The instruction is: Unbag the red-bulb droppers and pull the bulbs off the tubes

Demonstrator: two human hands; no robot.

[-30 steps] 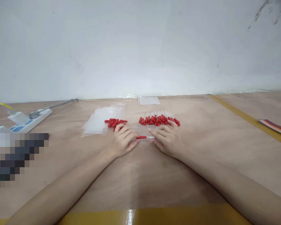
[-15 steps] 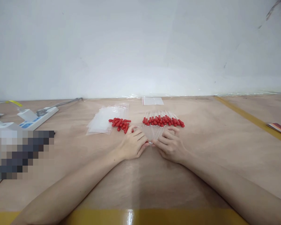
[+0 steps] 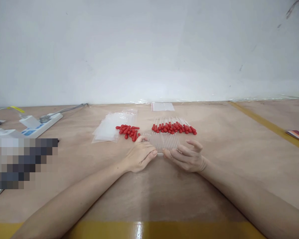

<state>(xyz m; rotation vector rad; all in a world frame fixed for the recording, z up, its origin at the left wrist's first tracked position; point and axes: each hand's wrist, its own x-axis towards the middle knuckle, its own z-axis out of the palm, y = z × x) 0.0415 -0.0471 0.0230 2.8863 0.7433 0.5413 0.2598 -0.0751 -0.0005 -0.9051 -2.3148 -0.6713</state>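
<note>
A short stretch of thin clear glass tube [image 3: 160,154] shows crosswise between my fingertips. My left hand [image 3: 141,156] is closed, thumb and index finger pressed together at the tube's left side; what else it covers is hidden. My right hand [image 3: 189,157] has its fingertips pinched at the tube's right side, with its other fingers loosely lifted. Just beyond both hands lies a row of glass tubes [image 3: 164,141]. Loose red rubber bulbs [image 3: 128,131] are heaped past my left hand. Behind the row are glass droppers [image 3: 174,127] fitted with red bulbs.
Clear plastic bags [image 3: 112,126] are fanned out at the left of the bulbs. A small white zip bag [image 3: 162,106] lies near the wall. A power strip [image 3: 46,125] with plugs and cables is at far left, and a striped printed item [image 3: 297,136] at far right.
My right hand has turned and shifted slightly right, its fingers loosening and lifting, so more of the tube row shows. My left hand has moved slightly, staying near the same place.
</note>
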